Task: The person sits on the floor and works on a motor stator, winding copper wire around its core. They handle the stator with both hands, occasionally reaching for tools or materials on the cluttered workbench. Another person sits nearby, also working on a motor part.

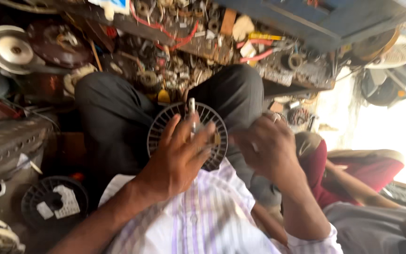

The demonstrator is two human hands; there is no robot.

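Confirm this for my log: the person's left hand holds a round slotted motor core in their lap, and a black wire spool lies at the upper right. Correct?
Not quite. In the head view the black wire spool lies at the lower left, not the upper right. The left hand does hold the round slotted motor core in the lap.

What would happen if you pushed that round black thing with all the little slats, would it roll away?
The round slatted disc probably would roll if set on its edge, since its rim is circular. Its thin open ribs suggest it is light and could snap if squeezed. With the left hand steadying it on the lap, it looks stiff, not floppy.
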